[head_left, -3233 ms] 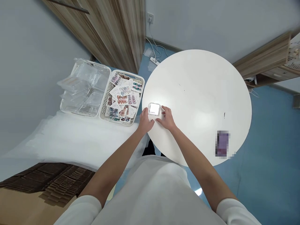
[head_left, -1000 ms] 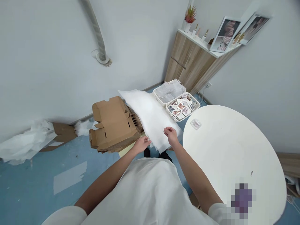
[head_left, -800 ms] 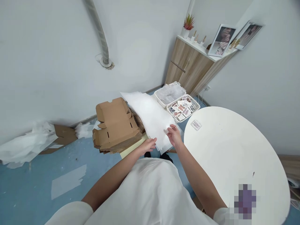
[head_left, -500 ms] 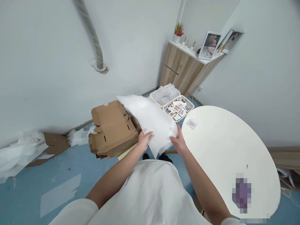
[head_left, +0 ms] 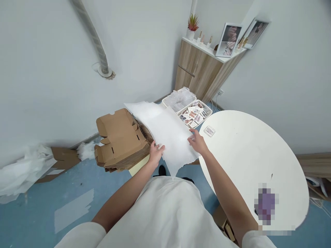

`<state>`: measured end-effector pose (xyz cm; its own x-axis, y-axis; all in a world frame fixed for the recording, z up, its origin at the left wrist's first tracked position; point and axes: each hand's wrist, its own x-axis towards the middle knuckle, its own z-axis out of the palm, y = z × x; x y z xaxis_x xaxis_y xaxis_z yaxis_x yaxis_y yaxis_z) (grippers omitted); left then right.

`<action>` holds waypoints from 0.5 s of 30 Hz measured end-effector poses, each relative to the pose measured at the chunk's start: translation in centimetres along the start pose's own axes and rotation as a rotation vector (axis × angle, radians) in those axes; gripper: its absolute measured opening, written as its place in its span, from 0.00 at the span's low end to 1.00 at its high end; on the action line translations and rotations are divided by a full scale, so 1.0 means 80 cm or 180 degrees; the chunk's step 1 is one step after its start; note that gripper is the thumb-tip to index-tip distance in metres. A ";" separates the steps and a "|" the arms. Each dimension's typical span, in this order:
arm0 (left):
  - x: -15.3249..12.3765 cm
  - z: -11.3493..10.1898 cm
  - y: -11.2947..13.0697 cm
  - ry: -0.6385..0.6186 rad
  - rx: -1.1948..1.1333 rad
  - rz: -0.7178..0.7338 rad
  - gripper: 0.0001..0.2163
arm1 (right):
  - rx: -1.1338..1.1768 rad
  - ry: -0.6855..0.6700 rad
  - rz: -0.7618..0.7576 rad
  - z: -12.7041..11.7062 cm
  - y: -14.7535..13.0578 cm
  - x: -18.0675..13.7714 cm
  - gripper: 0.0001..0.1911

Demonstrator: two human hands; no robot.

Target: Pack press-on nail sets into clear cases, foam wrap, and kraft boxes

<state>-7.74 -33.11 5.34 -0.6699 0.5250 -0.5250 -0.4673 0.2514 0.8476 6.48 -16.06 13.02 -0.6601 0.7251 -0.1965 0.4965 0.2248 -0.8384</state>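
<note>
White foam sheet (head_left: 169, 129) extends between the flattened cardboard boxes (head_left: 121, 137) and the round table (head_left: 248, 155), long axis slanting from upper left to lower right, one near corner pointing at the shirt (head_left: 173, 210); left hand (head_left: 155, 154) and right hand (head_left: 198, 142) pinch opposite edges.

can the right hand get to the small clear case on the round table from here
Probably yes: the right hand is at the edge of the white sheets, the small clear case lies close by on the round table, and nothing visible stands between hand and case.
</note>
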 end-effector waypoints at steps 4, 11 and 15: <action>0.004 0.028 -0.008 -0.0044 0.0106 0.0021 0.39 | -0.0132 0.0382 -0.0182 -0.030 0.017 -0.038 0.19; -0.022 0.142 -0.028 -0.0523 0.0790 0.0420 0.34 | 0.0220 0.1324 0.0150 -0.098 0.096 -0.135 0.17; -0.064 0.217 -0.050 -0.1195 0.1059 0.0254 0.30 | 0.0499 0.1743 0.0368 -0.130 0.152 -0.198 0.18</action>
<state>7.61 -22.70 5.96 -0.4138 0.7939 -0.4455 -0.1730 0.4118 0.8947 28.79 -18.03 11.24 -0.1979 0.9796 -0.0345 0.4310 0.0553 -0.9007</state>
